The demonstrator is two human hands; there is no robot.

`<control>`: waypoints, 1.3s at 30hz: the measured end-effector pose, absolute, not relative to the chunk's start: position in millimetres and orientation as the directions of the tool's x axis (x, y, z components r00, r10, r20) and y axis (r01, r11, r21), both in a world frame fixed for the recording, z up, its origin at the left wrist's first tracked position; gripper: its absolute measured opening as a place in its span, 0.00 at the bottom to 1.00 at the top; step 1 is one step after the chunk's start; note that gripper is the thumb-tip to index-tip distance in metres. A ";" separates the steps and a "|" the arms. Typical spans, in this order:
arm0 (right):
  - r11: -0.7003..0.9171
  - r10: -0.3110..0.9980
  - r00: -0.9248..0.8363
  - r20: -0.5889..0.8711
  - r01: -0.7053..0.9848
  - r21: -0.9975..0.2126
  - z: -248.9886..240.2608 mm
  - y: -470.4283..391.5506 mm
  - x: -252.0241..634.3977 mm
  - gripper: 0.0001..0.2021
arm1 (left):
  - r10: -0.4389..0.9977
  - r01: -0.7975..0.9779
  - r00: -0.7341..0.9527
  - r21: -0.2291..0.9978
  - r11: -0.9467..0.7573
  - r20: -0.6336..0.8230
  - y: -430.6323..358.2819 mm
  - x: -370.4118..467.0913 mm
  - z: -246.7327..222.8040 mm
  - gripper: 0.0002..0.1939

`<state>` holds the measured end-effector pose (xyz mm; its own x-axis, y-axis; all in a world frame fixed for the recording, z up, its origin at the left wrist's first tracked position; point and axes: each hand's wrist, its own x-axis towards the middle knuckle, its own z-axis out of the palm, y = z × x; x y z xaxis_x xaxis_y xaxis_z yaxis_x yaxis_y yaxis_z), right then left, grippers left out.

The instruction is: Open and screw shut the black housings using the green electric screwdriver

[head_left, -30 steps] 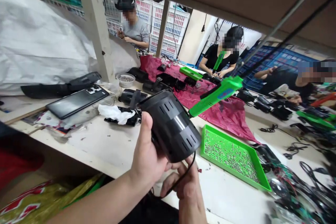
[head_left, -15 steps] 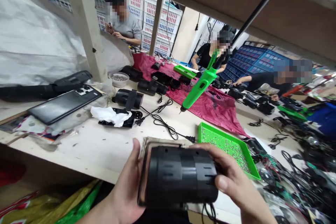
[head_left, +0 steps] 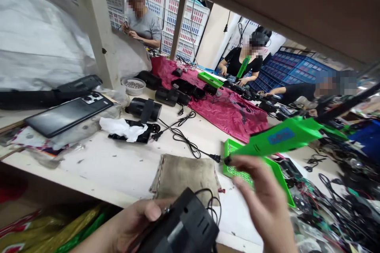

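Note:
My left hand [head_left: 139, 221] grips a black plastic housing [head_left: 181, 229], tilted at the table's front edge, with a black cord looping behind it. Off the housing, my right hand [head_left: 261, 193] is raised with thumb and fingers apart near the tip of a green electric screwdriver [head_left: 279, 138], which hangs tilted over a green tray [head_left: 286, 189] of small screws. Whether the fingers touch the tip is unclear from the blur. A worn beige cushion [head_left: 187, 174] lies on the table between my hands.
At the left lie a phone [head_left: 68, 112], white tissue [head_left: 123, 128] and a bowl of screws [head_left: 133, 85]. More black housings [head_left: 145, 109] and cords sit behind. Wires and parts [head_left: 332, 205] crowd the right. Across the table, several people work beside a pink cloth [head_left: 228, 110].
The housing has moved down off the cushion, tilted in my left hand. My right hand has let go of it and risen. The screwdriver has swung right and lower, nearer to me.

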<state>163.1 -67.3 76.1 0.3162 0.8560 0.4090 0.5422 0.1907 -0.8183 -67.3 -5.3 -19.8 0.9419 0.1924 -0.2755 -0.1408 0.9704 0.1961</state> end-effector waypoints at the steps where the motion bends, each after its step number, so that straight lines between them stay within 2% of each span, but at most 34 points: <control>1: 0.229 0.728 0.463 0.505 0.531 -0.816 73.6 -66.2 164.6 0.14 | 0.219 -0.167 0.944 0.215 0.962 -0.247 -3.6 -66.3 -16.6 0.28; 3: 0.309 0.507 0.621 0.598 0.516 -0.799 69.6 -62.0 167.3 0.15 | 0.237 -0.184 0.949 0.246 0.952 -0.208 0.3 -63.5 -11.2 0.29; 6: 0.351 0.203 0.635 0.746 0.664 -0.660 68.3 -48.8 176.1 0.18 | 0.297 -0.232 0.924 0.263 0.936 -0.240 8.1 -59.1 -6.6 0.32; 8: 0.320 0.122 0.642 0.757 0.697 -0.642 71.6 -32.4 189.7 0.25 | 0.435 -0.365 0.866 0.280 0.888 -0.248 15.7 -57.8 -1.0 0.31; 10: 0.268 0.254 0.703 0.664 0.609 -0.747 77.0 -9.9 210.2 0.32 | 0.605 -0.540 0.770 0.300 0.787 -0.202 24.6 -58.3 10.7 0.30; 12: 0.252 0.343 0.696 0.631 0.579 -0.775 82.3 14.7 233.3 0.40 | 0.762 -0.704 0.629 0.302 0.642 -0.153 32.4 -60.0 25.9 0.32; 15: 0.283 0.432 0.672 0.602 0.533 -0.798 85.4 43.8 257.1 0.42 | 0.896 -0.839 0.396 0.319 0.441 -0.198 35.2 -60.7 40.6 0.34; 17: 0.306 0.500 0.649 0.574 0.488 -0.818 82.4 54.4 256.9 0.41 | 0.888 -0.829 0.370 0.335 0.448 -0.273 29.9 -57.0 38.8 0.35; 19: 0.317 0.590 0.598 0.542 0.446 -0.837 75.3 59.5 243.1 0.39 | 0.831 -0.768 0.432 0.340 0.543 -0.351 21.3 -49.2 30.1 0.35; 22: 0.318 0.711 0.500 0.494 0.398 -0.860 63.0 64.0 208.4 0.38 | 0.723 -0.613 0.507 0.394 0.685 -0.469 9.6 -33.9 16.6 0.29; 24: 0.314 0.756 0.454 0.471 0.380 -0.870 58.5 67.9 185.6 0.39 | 0.699 -0.526 0.500 0.461 0.714 -0.512 5.4 -25.0 12.8 0.26; 27: 0.317 0.797 0.400 0.452 0.361 -0.877 60.7 73.1 160.0 0.39 | 0.735 -0.512 0.466 0.527 0.678 -0.492 3.9 -16.7 13.2 0.24; 30: 0.320 0.841 0.329 0.429 0.337 -0.885 69.8 71.6 140.6 0.39 | 0.733 -0.520 0.448 0.517 0.680 -0.512 4.1 -13.0 13.0 0.21; 34: 0.356 0.871 0.232 0.433 0.310 -0.882 81.5 62.0 113.6 0.41 | 0.732 -0.536 0.426 0.503 0.678 -0.532 2.7 -9.8 5.0 0.21; 36: 0.375 0.872 0.191 0.450 0.332 -0.866 84.5 59.7 102.1 0.36 | 0.748 -0.539 0.433 0.521 0.662 -0.503 1.5 -8.6 -0.1 0.20; 39: 0.370 0.876 0.174 0.450 0.358 -0.857 84.2 61.4 94.1 0.24 | 0.737 -0.500 0.448 0.542 0.675 -0.506 0.3 -8.5 -4.6 0.16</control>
<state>94.1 61.4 84.2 0.1737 0.8757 0.4505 0.3575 0.3702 -0.8574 -8.5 0.3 -4.6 0.4479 0.7374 -0.5056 -0.5005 0.6754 0.5416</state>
